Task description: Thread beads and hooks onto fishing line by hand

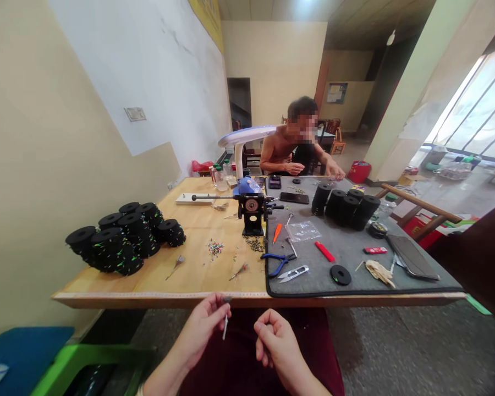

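Just in front of the table edge, my left hand (pixel 202 324) pinches a thin pale stick with a dark end (pixel 225 325) between thumb and fingers. It points downward, and its exact kind is too small to tell. To its right, my right hand (pixel 275 336) is closed, thumb against the curled fingers; anything inside is hidden. Nearest on the wooden top lie a small bundle of fine stems with a reddish tip (pixel 240 270) and scattered coloured beads (pixel 215 249). Snips (pixel 293 273) and blue-handled pliers (pixel 278 264) rest on the grey mat (pixel 313 280).
Stacks of black foam spools stand at left (pixel 121 242) and back right (pixel 346 206). A black winding device with a dial (pixel 252 212) and a lamp (pixel 247 135) occupy the middle. A red-handled tool (pixel 324 252) and a black disc (pixel 340 274) lie on the mat. Another person (pixel 286 146) sits opposite.
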Action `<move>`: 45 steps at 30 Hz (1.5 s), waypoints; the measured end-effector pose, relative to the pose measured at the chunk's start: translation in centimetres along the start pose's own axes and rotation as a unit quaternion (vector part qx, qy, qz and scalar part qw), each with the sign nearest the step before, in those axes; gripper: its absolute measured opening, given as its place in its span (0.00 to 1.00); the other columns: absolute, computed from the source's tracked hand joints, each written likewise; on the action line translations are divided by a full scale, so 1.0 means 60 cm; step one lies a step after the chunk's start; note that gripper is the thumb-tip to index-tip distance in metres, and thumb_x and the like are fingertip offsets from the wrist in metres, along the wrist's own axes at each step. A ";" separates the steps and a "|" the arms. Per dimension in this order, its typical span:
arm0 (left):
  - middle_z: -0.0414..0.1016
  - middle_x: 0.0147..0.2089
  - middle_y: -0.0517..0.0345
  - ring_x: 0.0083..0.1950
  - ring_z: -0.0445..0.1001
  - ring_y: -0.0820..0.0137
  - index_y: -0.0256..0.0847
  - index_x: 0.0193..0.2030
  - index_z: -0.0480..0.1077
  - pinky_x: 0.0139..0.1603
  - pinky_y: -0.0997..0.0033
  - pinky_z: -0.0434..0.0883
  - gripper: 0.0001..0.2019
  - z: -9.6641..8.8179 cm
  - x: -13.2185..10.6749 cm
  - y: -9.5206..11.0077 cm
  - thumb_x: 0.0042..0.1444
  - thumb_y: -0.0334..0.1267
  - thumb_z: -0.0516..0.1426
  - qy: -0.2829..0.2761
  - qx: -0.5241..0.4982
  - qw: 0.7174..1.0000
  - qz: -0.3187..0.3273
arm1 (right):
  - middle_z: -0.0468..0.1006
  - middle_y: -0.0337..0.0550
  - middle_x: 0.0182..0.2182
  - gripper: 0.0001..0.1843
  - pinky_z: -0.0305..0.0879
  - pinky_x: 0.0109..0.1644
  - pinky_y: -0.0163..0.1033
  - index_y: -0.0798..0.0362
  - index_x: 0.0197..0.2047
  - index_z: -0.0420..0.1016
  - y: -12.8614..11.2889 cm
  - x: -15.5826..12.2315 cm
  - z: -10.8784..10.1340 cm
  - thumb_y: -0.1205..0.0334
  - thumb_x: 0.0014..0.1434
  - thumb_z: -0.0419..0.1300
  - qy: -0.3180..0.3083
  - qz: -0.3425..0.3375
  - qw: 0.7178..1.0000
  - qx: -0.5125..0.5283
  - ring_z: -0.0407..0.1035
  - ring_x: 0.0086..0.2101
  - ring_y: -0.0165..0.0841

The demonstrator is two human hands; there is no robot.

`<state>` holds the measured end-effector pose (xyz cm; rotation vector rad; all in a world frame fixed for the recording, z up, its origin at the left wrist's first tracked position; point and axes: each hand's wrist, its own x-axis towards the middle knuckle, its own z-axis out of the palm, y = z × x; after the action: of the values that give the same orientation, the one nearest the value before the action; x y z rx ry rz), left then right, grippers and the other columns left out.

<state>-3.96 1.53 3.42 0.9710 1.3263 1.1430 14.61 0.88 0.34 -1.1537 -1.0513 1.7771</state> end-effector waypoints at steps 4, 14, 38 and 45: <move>0.70 0.28 0.62 0.29 0.69 0.74 0.38 0.31 0.69 0.27 0.77 0.62 0.12 0.046 -0.058 -0.036 0.45 0.42 0.65 -0.043 -0.136 0.983 -0.119 | 0.69 0.31 0.09 0.24 0.39 0.11 0.25 0.52 0.28 0.61 0.006 -0.002 0.008 0.39 0.46 0.62 -0.016 0.015 1.000 -0.014 0.52 0.08 0.20; 0.70 0.24 0.62 0.24 0.65 0.76 0.37 0.29 0.68 0.24 0.77 0.58 0.13 0.073 -0.067 -0.063 0.48 0.45 0.63 -0.084 -0.123 0.982 -0.117 | 0.69 0.30 0.10 0.25 0.40 0.11 0.25 0.53 0.28 0.61 0.009 0.000 0.003 0.39 0.45 0.62 -0.015 0.036 0.999 -0.024 0.52 0.08 0.20; 0.71 0.28 0.62 0.29 0.72 0.73 0.39 0.33 0.66 0.28 0.75 0.68 0.12 0.079 -0.071 -0.059 0.49 0.43 0.63 -0.070 -0.158 0.980 -0.102 | 0.66 0.28 0.08 0.21 0.48 0.14 0.26 0.53 0.25 0.62 0.017 0.002 0.006 0.45 0.46 0.64 0.020 0.020 0.999 -0.038 0.53 0.09 0.21; 0.69 0.23 0.64 0.25 0.68 0.76 0.37 0.29 0.67 0.25 0.77 0.64 0.13 0.078 -0.067 -0.067 0.45 0.42 0.65 -0.044 -0.166 0.976 -0.136 | 0.68 0.30 0.10 0.23 0.45 0.13 0.26 0.53 0.27 0.63 0.021 0.003 0.000 0.42 0.45 0.63 -0.003 0.048 0.998 -0.038 0.54 0.09 0.21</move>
<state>1.31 -2.78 0.54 0.5699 1.1129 1.0535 14.35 0.55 -0.85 -1.2643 -1.0926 1.8295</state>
